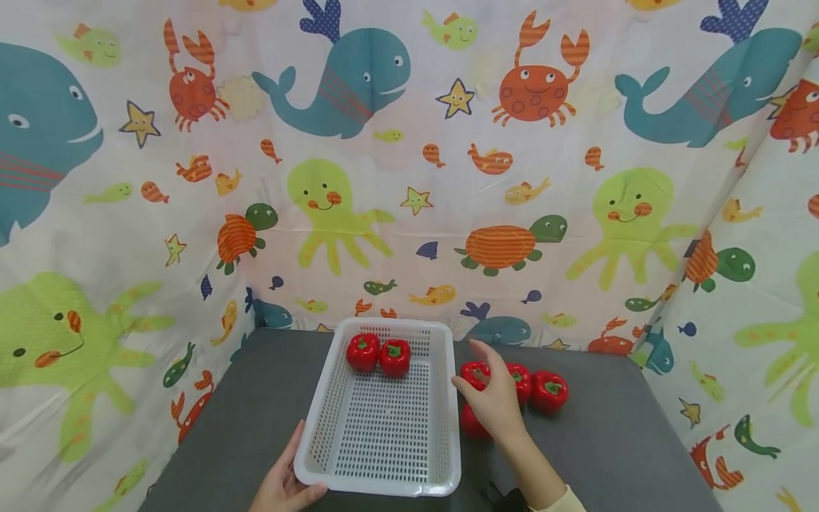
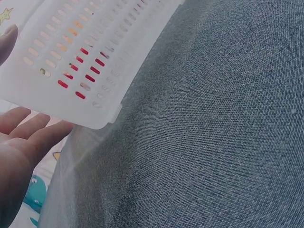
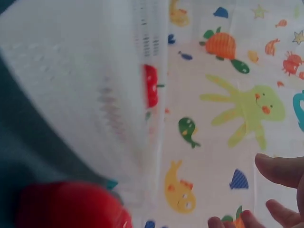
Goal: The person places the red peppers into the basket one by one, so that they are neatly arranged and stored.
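A white plastic basket (image 1: 384, 483) with slotted walls stands on the dark table. Inside it, at the far left, two red bell peppers (image 1: 394, 358) sit side by side. My left hand (image 1: 286, 480) grips the basket's near left corner, thumb at the rim and fingers against the outside; the left wrist view shows these fingers (image 2: 40, 135) beside the wall. Several more red bell peppers (image 1: 549, 392) lie right of the basket. Over them hovers my right hand (image 1: 495, 398), thumb and fingers apart, with nothing held. It partly hides some of these peppers.
A printed sea-animal curtain (image 1: 409, 178) hangs behind the table and along both sides. The grey table (image 1: 601, 427) extends left and right of the basket. Something black (image 1: 505, 499) is by my right wrist.
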`<state>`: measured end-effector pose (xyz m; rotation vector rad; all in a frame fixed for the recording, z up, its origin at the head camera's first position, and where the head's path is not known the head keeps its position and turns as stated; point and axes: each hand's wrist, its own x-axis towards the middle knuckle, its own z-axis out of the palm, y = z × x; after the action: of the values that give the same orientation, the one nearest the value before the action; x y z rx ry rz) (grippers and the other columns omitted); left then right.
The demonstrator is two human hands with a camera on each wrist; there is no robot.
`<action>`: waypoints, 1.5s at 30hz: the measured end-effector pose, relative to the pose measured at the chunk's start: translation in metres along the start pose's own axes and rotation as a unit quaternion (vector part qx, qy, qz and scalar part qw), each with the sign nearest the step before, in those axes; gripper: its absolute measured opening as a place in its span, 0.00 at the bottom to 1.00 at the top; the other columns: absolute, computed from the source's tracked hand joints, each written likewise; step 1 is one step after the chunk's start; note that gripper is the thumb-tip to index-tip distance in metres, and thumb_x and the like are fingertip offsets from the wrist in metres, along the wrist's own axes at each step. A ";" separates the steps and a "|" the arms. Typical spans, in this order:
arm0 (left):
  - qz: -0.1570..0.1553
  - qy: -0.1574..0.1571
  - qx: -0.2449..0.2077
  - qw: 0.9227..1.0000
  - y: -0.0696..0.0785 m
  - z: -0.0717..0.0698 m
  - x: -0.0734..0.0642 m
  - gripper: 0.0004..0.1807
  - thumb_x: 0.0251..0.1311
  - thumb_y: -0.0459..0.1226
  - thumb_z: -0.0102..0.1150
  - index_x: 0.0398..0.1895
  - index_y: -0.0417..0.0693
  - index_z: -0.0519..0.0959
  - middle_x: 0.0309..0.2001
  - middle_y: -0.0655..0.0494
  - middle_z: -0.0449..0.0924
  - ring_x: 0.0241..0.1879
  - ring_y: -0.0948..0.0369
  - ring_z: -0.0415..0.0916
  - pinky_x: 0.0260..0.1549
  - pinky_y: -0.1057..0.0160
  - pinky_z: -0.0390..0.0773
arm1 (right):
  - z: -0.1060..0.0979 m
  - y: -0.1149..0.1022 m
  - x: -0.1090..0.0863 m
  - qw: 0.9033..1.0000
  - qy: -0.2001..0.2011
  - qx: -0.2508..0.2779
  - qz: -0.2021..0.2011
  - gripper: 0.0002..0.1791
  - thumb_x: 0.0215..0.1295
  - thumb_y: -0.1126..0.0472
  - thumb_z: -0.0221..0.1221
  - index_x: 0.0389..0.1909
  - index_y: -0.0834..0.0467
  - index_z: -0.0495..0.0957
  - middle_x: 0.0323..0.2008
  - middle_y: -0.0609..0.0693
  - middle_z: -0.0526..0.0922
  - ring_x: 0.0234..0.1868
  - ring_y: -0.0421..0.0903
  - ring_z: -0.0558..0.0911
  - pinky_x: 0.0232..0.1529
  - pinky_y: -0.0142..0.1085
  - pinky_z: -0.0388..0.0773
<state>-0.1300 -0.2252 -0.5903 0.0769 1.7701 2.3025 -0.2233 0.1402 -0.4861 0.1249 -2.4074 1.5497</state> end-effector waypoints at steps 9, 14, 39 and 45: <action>0.011 -0.011 0.008 1.000 -0.002 0.000 0.000 0.61 0.60 0.23 0.64 0.82 0.56 0.31 0.81 0.40 0.35 0.75 0.31 0.45 0.59 0.49 0.80 | -0.027 0.041 -0.024 0.998 0.038 -0.048 -0.015 0.40 0.52 0.66 0.75 0.67 0.52 0.71 0.65 0.54 0.74 0.65 0.55 0.73 0.62 0.59 0.78; 0.011 -0.007 0.020 1.000 -0.002 -0.001 0.000 0.60 0.61 0.23 0.63 0.82 0.55 0.31 0.81 0.39 0.34 0.75 0.30 0.46 0.59 0.50 0.80 | -0.029 0.068 -0.033 0.998 0.011 -0.056 0.020 0.42 0.51 0.62 0.77 0.68 0.53 0.70 0.67 0.55 0.72 0.67 0.57 0.70 0.63 0.63 0.75; 0.019 0.000 0.038 0.999 0.000 0.001 -0.001 0.59 0.61 0.23 0.63 0.83 0.55 0.33 0.81 0.40 0.38 0.75 0.32 0.47 0.58 0.54 0.81 | -0.006 0.124 -0.049 0.997 -0.005 -0.009 0.082 0.42 0.50 0.69 0.75 0.68 0.51 0.74 0.68 0.57 0.75 0.69 0.58 0.73 0.61 0.49 0.78; 0.022 -0.011 0.039 0.999 -0.001 -0.001 -0.002 0.58 0.62 0.23 0.62 0.83 0.55 0.32 0.81 0.39 0.36 0.75 0.31 0.46 0.59 0.53 0.80 | -0.010 0.119 -0.053 0.997 0.010 0.003 0.080 0.42 0.48 0.67 0.77 0.68 0.54 0.74 0.66 0.56 0.77 0.65 0.58 0.77 0.56 0.46 0.82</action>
<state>-0.1283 -0.2262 -0.5911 0.1559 1.8651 2.2527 -0.1964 0.1954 -0.6010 -0.0831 -2.4494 1.6168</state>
